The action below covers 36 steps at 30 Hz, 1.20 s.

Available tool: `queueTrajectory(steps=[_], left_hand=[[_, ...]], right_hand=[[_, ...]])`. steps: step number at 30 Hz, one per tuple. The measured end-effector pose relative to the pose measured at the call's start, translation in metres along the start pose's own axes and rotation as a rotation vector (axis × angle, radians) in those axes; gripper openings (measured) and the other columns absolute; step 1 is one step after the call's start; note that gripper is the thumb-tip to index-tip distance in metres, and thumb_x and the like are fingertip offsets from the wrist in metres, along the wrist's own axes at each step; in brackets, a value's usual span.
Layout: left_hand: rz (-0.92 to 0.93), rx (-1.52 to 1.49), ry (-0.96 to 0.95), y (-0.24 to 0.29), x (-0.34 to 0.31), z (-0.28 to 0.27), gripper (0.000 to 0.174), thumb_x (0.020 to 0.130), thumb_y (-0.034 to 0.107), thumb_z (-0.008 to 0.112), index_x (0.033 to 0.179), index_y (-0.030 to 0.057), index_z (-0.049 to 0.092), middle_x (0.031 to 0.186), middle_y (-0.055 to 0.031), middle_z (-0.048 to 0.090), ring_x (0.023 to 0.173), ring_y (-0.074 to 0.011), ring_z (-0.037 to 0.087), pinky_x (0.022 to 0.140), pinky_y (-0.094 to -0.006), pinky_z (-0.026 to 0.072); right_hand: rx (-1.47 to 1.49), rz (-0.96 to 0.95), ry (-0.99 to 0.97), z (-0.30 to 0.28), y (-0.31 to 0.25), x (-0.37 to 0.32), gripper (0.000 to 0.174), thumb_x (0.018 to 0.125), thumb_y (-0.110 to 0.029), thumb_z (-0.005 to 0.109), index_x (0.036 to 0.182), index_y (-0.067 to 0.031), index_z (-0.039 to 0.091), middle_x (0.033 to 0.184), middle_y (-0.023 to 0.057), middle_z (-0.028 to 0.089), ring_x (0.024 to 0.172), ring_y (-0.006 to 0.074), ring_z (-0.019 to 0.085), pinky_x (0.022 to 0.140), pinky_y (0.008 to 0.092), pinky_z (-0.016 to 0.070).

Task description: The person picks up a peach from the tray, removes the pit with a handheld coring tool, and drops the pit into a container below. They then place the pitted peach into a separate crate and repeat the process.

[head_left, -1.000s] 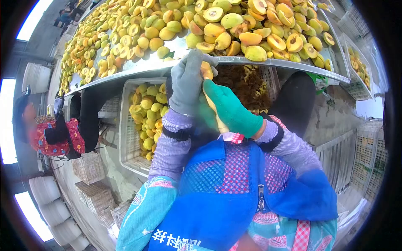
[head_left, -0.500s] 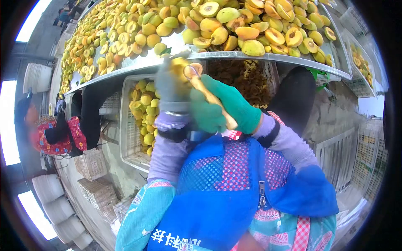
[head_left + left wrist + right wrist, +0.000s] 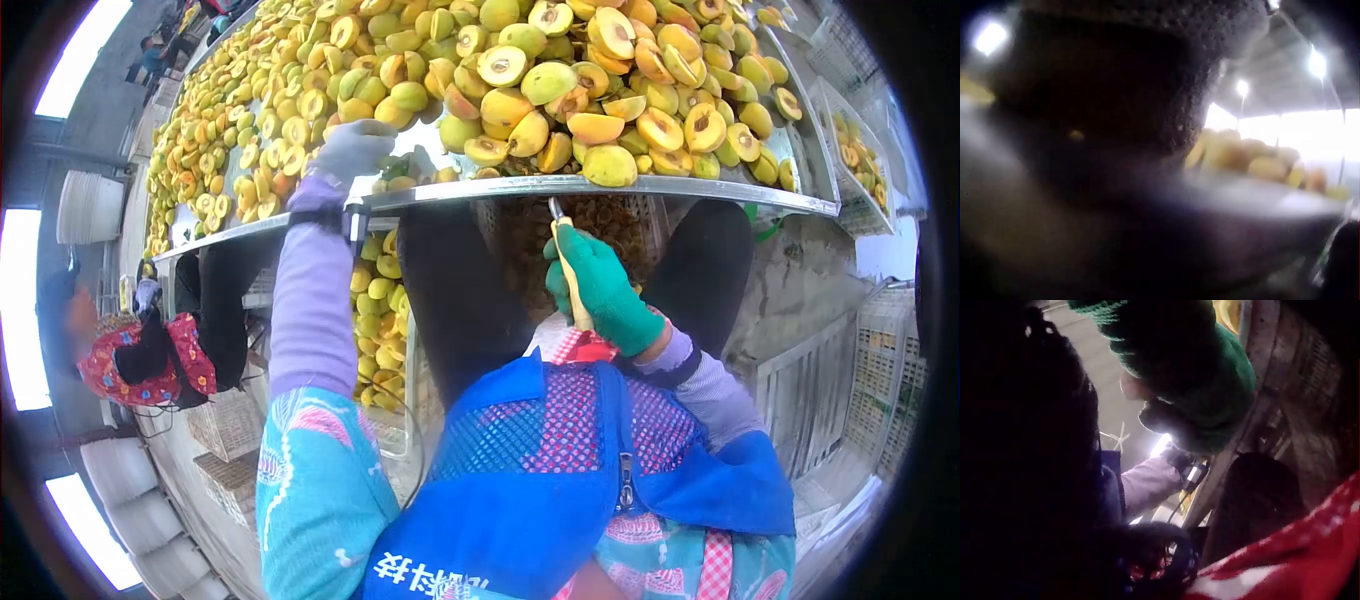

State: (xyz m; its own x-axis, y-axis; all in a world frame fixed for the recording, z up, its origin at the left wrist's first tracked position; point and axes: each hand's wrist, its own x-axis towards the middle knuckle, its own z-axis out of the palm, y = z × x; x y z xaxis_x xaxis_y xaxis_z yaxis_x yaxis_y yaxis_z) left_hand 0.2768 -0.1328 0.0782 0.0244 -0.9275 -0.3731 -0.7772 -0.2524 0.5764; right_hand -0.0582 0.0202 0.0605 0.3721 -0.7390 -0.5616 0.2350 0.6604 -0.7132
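My left hand (image 3: 355, 150), in a grey glove and blurred, reaches over the metal table's near edge beside the halved yellow stone fruit (image 3: 502, 65), which look like apricots. Its fingers point right, and I cannot tell whether they hold anything. In the left wrist view the glove (image 3: 1222, 44) is mostly dark, with blurred fruit (image 3: 1266, 165) behind it. My right hand (image 3: 602, 285), in a green glove, grips a wooden-handled pitting tool (image 3: 570, 268) above my lap, its metal tip upward. The right wrist view shows the green glove (image 3: 1179, 369) from close by; the tool is hidden there.
The metal table's rim (image 3: 700, 190) runs across in front of me. Below it stand a crate of whole yellow fruit (image 3: 378, 345) and a crate of brown scraps (image 3: 610, 225). Another person (image 3: 150, 350) sits at the left, near stacked baskets (image 3: 225, 425).
My left hand has left the tool, where it held a piece of fruit, and moved left and forward over the table. The right hand has dropped slightly, still gripping the pitting tool.
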Motion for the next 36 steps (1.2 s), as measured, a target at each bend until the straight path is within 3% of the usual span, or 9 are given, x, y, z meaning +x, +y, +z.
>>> queueTrajectory(steps=[3,10,12,17,21,26,29,32,36], left_hand=[[0.117,-1.098,0.065,0.024,-0.054,0.017,0.040,0.093,0.030,0.051,0.117,-0.0010,0.058,0.103,-0.0118,0.064,0.074,-0.0163,0.063,0.061,-0.0246,0.0496],[0.629,-0.362,0.358,0.070,-0.091,0.100,0.043,0.100,0.032,0.037,0.121,-0.0022,0.052,0.100,-0.0174,0.064,0.085,-0.0207,0.064,0.070,-0.0270,0.0528],[0.491,-0.727,0.190,0.076,-0.089,0.108,0.033,0.098,0.021,0.044,0.119,-0.0025,0.053,0.100,-0.0171,0.065,0.088,-0.0226,0.064,0.075,-0.0300,0.0528],[0.731,-0.021,0.607,0.092,-0.101,0.119,0.026,0.094,0.011,0.048,0.118,0.0037,0.057,0.103,-0.0095,0.066,0.081,-0.0186,0.065,0.071,-0.0288,0.0523],[0.105,-0.880,-0.164,0.088,-0.122,0.099,0.041,0.089,0.013,0.056,0.128,0.0006,0.050,0.097,-0.0087,0.063,0.076,-0.0138,0.061,0.059,-0.0240,0.0474],[0.312,-1.017,-0.088,0.069,-0.111,0.114,0.041,0.088,0.015,0.058,0.123,-0.0018,0.049,0.098,-0.0121,0.062,0.082,-0.0183,0.062,0.063,-0.0255,0.0493],[0.385,-1.122,0.165,0.076,-0.107,0.133,0.033,0.090,0.018,0.056,0.115,-0.0033,0.051,0.100,-0.0169,0.061,0.091,-0.0233,0.062,0.075,-0.0314,0.0527],[0.134,-1.658,-0.027,0.100,-0.118,0.130,0.025,0.094,0.014,0.051,0.113,-0.0012,0.047,0.097,-0.0175,0.061,0.085,-0.0231,0.065,0.073,-0.0326,0.0550],[0.275,-1.269,0.073,0.089,-0.118,0.136,0.026,0.098,0.021,0.045,0.108,-0.0025,0.050,0.092,-0.0164,0.063,0.083,-0.0233,0.065,0.073,-0.0325,0.0548]], right_hand=[[-0.289,-0.362,0.063,0.014,-0.008,0.011,0.033,0.094,-0.037,0.052,0.092,-0.0044,0.057,0.061,0.0100,0.056,0.049,0.0243,0.055,0.046,0.0344,0.0419],[-0.869,-0.979,0.090,0.045,-0.011,0.040,0.031,0.094,-0.030,0.051,0.092,0.0007,0.057,0.074,0.0239,0.060,0.068,0.0410,0.060,0.059,0.0481,0.0467],[-1.017,-1.150,0.129,0.043,-0.009,0.039,0.031,0.095,-0.029,0.048,0.092,0.0006,0.056,0.076,0.0241,0.061,0.069,0.0413,0.060,0.058,0.0482,0.0469],[-0.903,-0.988,0.290,0.040,-0.002,0.048,0.021,0.093,-0.019,0.053,0.102,0.0000,0.057,0.083,0.0183,0.058,0.069,0.0321,0.059,0.057,0.0406,0.0468],[-0.599,-0.879,0.196,0.033,-0.022,0.062,0.034,0.095,-0.032,0.050,0.094,0.0010,0.055,0.084,0.0257,0.061,0.077,0.0438,0.059,0.063,0.0490,0.0460],[-1.034,-1.310,0.421,0.031,-0.021,0.051,0.032,0.094,-0.031,0.051,0.093,0.0004,0.052,0.077,0.0248,0.060,0.070,0.0412,0.060,0.055,0.0486,0.0451],[-0.780,-0.876,0.195,0.037,-0.002,0.022,0.030,0.094,-0.030,0.051,0.092,0.0002,0.053,0.067,0.0234,0.058,0.061,0.0407,0.059,0.050,0.0493,0.0440],[-0.892,-0.981,0.259,0.035,0.020,0.032,0.027,0.095,-0.026,0.050,0.093,0.0002,0.053,0.063,0.0218,0.057,0.057,0.0405,0.058,0.049,0.0494,0.0440],[-0.917,-1.077,0.179,0.036,0.017,0.031,0.024,0.096,-0.022,0.047,0.094,0.0005,0.054,0.072,0.0205,0.056,0.060,0.0384,0.058,0.049,0.0481,0.0442]])
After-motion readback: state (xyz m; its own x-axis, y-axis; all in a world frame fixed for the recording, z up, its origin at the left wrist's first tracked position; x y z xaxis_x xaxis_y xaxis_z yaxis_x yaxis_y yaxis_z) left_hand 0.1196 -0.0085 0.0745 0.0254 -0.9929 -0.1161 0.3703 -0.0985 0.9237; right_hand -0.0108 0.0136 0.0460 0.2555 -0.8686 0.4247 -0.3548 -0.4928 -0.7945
